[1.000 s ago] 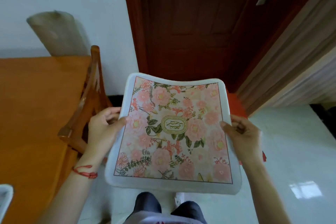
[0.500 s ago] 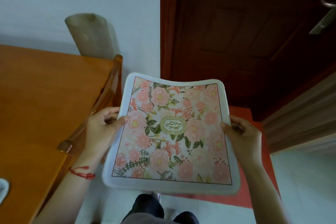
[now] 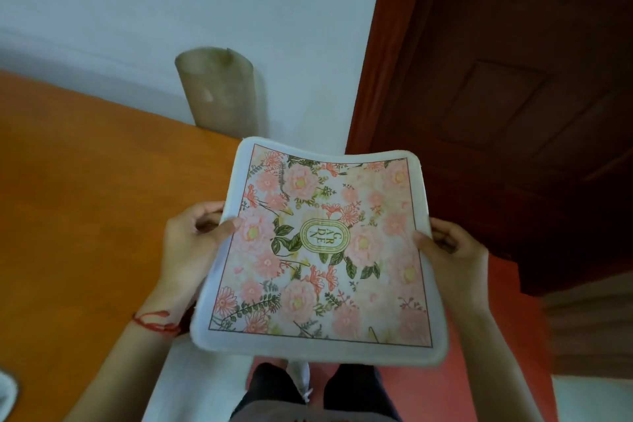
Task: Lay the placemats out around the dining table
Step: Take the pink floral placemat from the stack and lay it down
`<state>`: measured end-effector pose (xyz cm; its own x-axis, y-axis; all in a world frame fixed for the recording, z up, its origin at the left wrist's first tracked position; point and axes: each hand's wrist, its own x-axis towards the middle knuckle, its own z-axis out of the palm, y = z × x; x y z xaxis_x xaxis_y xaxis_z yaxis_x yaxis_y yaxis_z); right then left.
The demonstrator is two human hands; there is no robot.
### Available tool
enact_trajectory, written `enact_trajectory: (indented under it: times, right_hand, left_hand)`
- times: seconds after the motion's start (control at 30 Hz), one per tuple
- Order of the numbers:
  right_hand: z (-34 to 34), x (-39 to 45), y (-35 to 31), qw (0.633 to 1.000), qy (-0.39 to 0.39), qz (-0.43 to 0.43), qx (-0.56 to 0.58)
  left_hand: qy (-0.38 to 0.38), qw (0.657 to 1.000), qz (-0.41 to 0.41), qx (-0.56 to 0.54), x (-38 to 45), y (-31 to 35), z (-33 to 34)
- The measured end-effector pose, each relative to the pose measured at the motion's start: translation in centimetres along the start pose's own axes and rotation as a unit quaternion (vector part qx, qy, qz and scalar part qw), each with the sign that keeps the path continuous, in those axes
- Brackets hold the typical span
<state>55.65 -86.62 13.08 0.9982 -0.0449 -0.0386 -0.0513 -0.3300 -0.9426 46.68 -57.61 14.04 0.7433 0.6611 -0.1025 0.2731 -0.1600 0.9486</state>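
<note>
Floral placemat held flat in the air, pinched at its side edges by left hand and right hand, thumbs on top; likely kept level for laying. Mat's left edge over the dining table, rest beyond the table's edge. No containers seen.

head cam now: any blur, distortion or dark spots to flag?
Head view: wide-angle bend curves the door frame and wall line; the door is underexposed, panels barely legible; the placemat print reads sharp at centre, soft at its near edge; left hand and right hand evenly lit; no glare.
</note>
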Motion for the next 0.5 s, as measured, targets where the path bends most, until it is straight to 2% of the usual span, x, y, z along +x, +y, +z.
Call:
enact_trajectory:
  times: [0.27,0.5]
  right_hand:
    - [4.7,8.1,-2.2,0.992,-0.122,-0.026,0.002]
    - [9.5,13.9,-4.3,0.968,-0.246,-0.046,0.003]
  left_hand:
    - [0.106,0.991,-0.066,-0.041,1.9,0.0,-0.1]
    - [0.227,0.970,-0.090,-0.002,1.8,0.2,-0.3]
